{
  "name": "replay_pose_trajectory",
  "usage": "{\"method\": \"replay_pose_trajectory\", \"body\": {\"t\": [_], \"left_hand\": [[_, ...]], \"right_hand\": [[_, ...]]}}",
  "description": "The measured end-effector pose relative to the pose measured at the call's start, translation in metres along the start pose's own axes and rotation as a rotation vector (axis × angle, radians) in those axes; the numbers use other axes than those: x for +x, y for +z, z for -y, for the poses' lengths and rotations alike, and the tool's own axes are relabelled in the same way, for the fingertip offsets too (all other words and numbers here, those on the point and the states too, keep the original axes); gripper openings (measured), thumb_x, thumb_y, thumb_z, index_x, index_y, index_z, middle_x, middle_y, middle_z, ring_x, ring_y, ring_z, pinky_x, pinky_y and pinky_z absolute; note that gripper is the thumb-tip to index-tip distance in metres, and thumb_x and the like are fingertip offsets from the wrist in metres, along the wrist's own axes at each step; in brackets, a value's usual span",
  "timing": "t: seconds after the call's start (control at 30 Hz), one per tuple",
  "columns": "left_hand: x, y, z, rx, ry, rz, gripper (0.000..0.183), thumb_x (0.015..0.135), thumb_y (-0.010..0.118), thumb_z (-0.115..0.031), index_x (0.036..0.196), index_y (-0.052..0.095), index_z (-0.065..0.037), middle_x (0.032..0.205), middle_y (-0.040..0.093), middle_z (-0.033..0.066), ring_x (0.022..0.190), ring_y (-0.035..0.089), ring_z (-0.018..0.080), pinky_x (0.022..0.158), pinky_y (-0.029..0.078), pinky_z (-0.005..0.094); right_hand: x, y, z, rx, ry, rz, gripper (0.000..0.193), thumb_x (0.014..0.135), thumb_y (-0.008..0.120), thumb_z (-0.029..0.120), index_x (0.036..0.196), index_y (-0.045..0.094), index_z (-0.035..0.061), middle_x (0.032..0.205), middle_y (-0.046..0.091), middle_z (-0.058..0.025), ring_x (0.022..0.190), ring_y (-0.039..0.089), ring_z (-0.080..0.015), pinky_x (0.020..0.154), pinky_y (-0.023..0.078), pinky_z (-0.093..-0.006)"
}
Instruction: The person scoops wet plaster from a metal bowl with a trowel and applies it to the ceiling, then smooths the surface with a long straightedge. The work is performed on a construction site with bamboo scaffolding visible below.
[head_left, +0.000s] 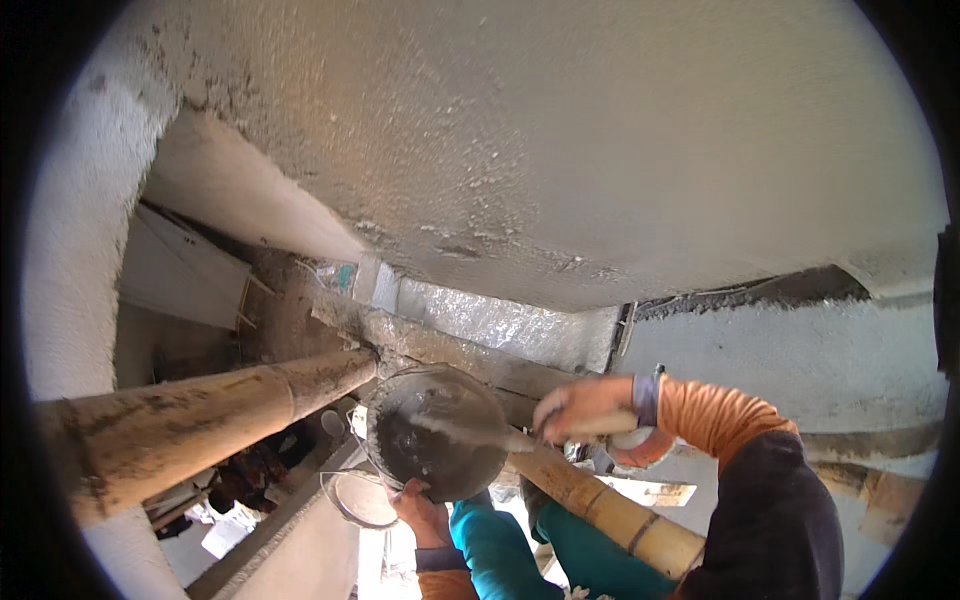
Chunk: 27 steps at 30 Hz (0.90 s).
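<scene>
- Soft, even light on the plastered wall [650, 180] above the bucket [400, 455].
- White, blown-out glare below the bucket; deep shadow to its far left.
- Motion blur on the right hand [585, 408], right of the bucket, and the trowel [465, 432] over it.
- Fisheye bending; black corners.

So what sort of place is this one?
Most likely a building site: grey plaster, smooth in parts and rough in others, bamboo poles slanting through the space like scaffolding, and a grey-smeared bucket in the left hand.
</scene>
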<state>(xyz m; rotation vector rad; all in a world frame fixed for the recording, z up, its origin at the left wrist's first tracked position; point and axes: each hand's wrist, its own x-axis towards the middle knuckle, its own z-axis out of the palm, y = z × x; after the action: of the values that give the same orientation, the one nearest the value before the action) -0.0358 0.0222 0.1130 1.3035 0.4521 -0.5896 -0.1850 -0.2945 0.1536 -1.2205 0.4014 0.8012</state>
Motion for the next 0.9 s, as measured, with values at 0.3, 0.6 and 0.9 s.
{"method": "replay_pose_trajectory", "body": {"t": [0.3, 0.6, 0.9], "left_hand": [[0.036, -0.036, 0.055, 0.249, 0.029, 0.047, 0.063, 0.063, 0.049, 0.002, 0.126, 0.052, 0.003, 0.112, 0.061, 0.0117, 0.098, 0.058, 0.0248, 0.082, 0.048, 0.0281], [0.001, 0.056, 0.017, 0.571, 0.123, 0.329, 0.080, 0.063, 0.050, -0.006, 0.141, 0.038, 0.008, 0.124, 0.057, 0.0175, 0.110, 0.054, 0.0277, 0.099, 0.041, 0.0283], [0.005, 0.046, -0.006, 0.312, 0.139, 0.188, 0.064, 0.062, 0.047, -0.003, 0.125, 0.050, 0.006, 0.115, 0.059, 0.0129, 0.103, 0.057, 0.0266, 0.093, 0.045, 0.0316]], "right_hand": [[-0.043, -0.082, -0.008, -0.158, -0.109, -0.787, 0.022, 0.091, 0.063, 0.026, 0.098, 0.067, 0.0054, 0.081, 0.069, -0.0081, 0.073, 0.065, -0.0196, 0.069, 0.053, -0.0368], [0.073, 0.053, -0.077, -1.207, 0.030, -0.410, 0.029, 0.084, 0.062, 0.031, 0.092, 0.072, 0.0049, 0.088, 0.071, -0.0157, 0.079, 0.070, -0.0354, 0.066, 0.054, -0.0496], [-0.062, -0.030, 0.029, -0.512, -0.078, -0.391, 0.030, 0.091, 0.055, 0.028, 0.096, 0.065, 0.0002, 0.095, 0.067, -0.0196, 0.090, 0.064, -0.0282, 0.078, 0.048, -0.0439]]}}
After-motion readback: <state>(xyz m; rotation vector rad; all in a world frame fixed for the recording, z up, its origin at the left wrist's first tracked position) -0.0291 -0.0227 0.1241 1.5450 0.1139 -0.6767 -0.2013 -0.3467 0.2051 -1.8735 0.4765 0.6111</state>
